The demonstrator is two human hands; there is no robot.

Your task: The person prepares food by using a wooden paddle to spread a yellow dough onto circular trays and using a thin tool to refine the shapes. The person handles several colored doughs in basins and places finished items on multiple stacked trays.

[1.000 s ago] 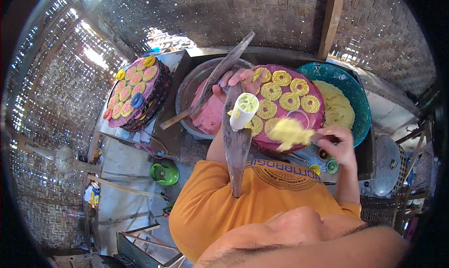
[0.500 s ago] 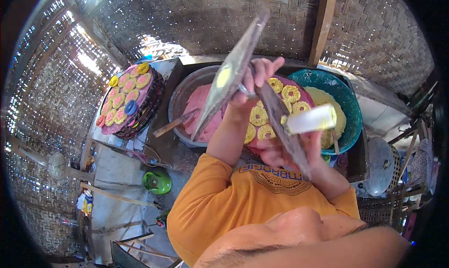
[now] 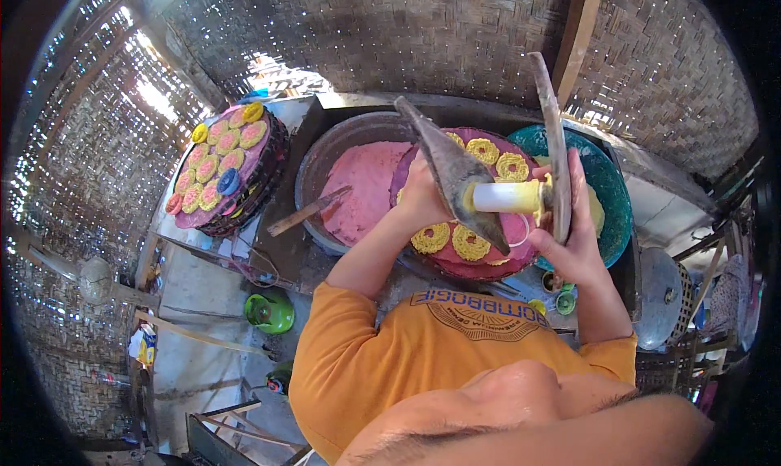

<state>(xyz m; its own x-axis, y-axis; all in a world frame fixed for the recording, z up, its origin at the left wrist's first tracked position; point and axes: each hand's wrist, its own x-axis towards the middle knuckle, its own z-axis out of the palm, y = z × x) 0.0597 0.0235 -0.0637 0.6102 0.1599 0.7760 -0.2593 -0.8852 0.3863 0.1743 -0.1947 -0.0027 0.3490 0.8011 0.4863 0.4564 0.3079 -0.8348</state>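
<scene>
Two dark, long wooden boards of a hand press are held edge-on above a round tray [image 3: 521,259] of yellow dough rings [image 3: 470,242] on a pink-purple surface. My left hand [image 3: 423,193] grips the left press board [image 3: 455,173], its fingers partly hidden behind it. My right hand [image 3: 576,234] clasps the right press board [image 3: 555,141], fingers stretched along its outer side and thumb below. Between the boards lies a white cylinder [image 3: 508,197], smeared with yellow dough at both ends. Its left end meets the left board; whether it sits inside the board, I cannot tell.
A grey basin [image 3: 313,169] of pink dough with a wooden paddle [image 3: 305,211] stands left of the tray. On the right is a teal basin [image 3: 620,214] with yellow dough. Stacked round trays [image 3: 272,161] with coloured rings stand far left. A green gas cylinder [image 3: 270,311] is below.
The two boards have come together with the white cylinder between them. The left board has turned and lowered; my right hand has moved up and right with its board.
</scene>
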